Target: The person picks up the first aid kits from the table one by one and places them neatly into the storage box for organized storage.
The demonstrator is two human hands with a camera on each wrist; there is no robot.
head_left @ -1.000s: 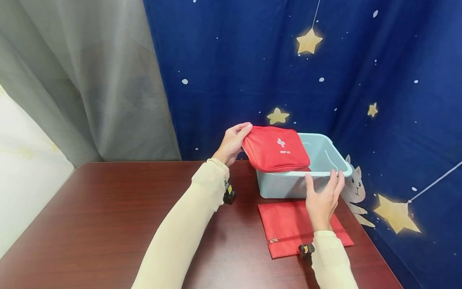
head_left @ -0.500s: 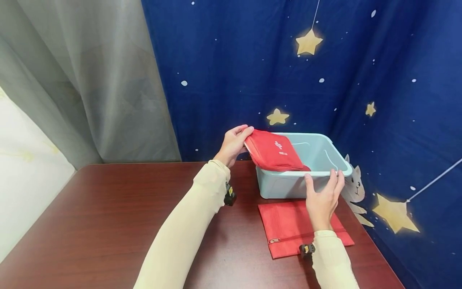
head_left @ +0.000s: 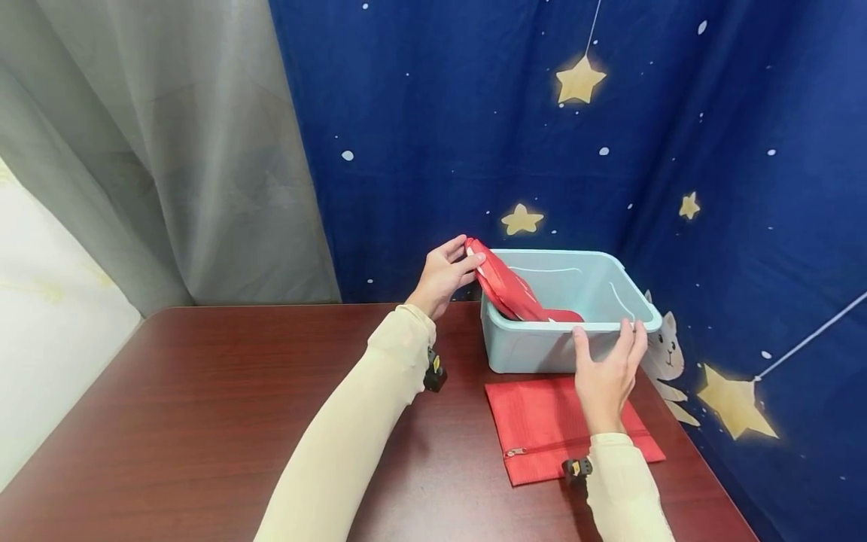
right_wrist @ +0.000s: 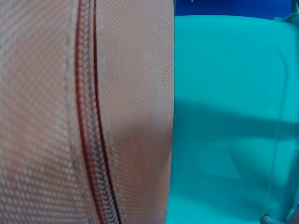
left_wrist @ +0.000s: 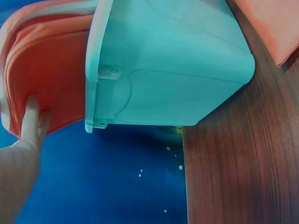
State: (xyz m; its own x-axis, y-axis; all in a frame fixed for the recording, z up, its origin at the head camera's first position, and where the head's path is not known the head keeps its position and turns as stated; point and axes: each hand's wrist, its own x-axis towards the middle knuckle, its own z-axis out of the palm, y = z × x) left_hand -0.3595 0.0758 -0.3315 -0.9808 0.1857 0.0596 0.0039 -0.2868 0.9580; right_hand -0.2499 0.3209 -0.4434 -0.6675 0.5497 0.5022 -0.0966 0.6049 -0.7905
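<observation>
Red fabric pouch (head_left: pixel 506 286) leans right of centre in the head view, its raised corner above the left rim of the pale blue plastic bin (head_left: pixel 531 350) and its lower end inside. I judge it soft, lightly padded and fairly light, though its contents are hidden; the woven cloth should neither slip nor break, only sag. I would take hold at the seamed corner, and there my left grip (head_left: pixel 440 278) pinches it, thumb against fingers, reaching up from the bottom centre. My right grip (head_left: pixel 606 384) comes from the lower right, thumb and fingers spread and touching the bin's front; I cannot tell how firmly they press. Beneath it a flat red zip pouch (head_left: pixel 535 414) lies on the bench (head_left: pixel 257 406).
</observation>
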